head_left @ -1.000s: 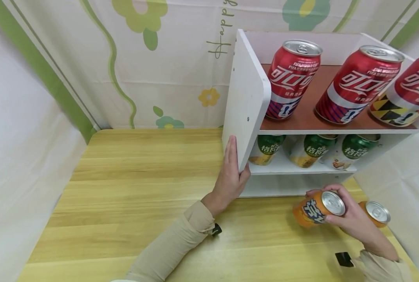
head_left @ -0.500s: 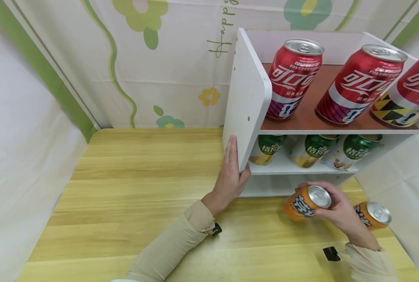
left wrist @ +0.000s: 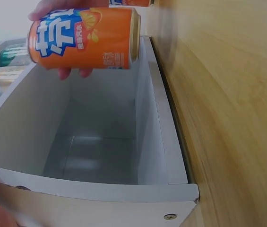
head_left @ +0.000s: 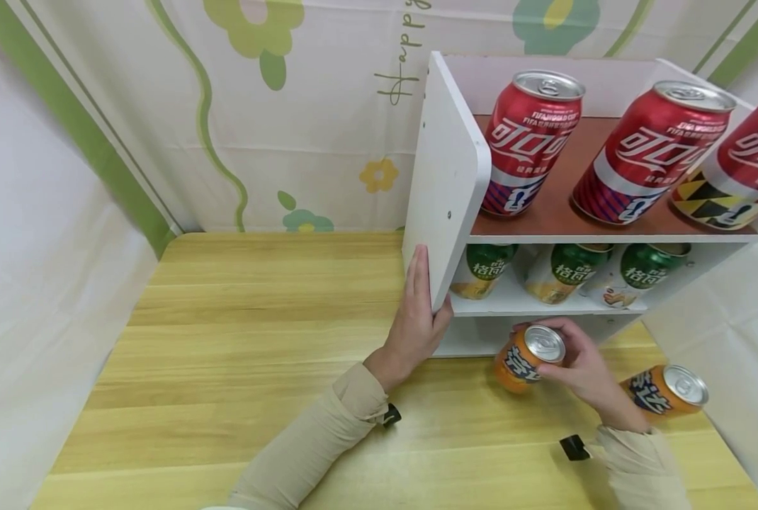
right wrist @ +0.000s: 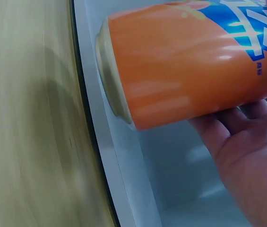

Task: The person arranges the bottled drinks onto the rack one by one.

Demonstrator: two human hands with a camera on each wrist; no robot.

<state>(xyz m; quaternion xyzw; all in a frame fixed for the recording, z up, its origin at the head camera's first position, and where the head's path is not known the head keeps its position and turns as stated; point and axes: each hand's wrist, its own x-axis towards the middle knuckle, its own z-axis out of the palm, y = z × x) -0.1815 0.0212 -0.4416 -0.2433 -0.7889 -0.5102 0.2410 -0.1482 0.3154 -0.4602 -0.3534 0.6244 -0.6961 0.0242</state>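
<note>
My right hand (head_left: 577, 368) grips an orange soda can (head_left: 516, 365), tilted, in front of the bottom compartment of a small white shelf (head_left: 443, 184). In the right wrist view the can (right wrist: 171, 71) lies across my fingers (right wrist: 246, 123), its base facing the shelf's lower edge. The left wrist view shows the same can (left wrist: 83, 38) at the bottom compartment's opening, with bare boards behind it. My left hand (head_left: 414, 329) holds the shelf's left side panel, fingers straight along the outer face and thumb at the front edge.
A second orange can (head_left: 656, 392) is on the wooden table (head_left: 258, 340) by my right wrist. Red cola cans (head_left: 532, 142) stand on the top level, green-and-white cans (head_left: 560, 273) on the middle one. Behind hangs a flowered cloth (head_left: 321, 127).
My right hand has carried the orange can leftward and slightly up, toward the bottom compartment. More of the second orange can shows now. The left hand stays on the side panel.
</note>
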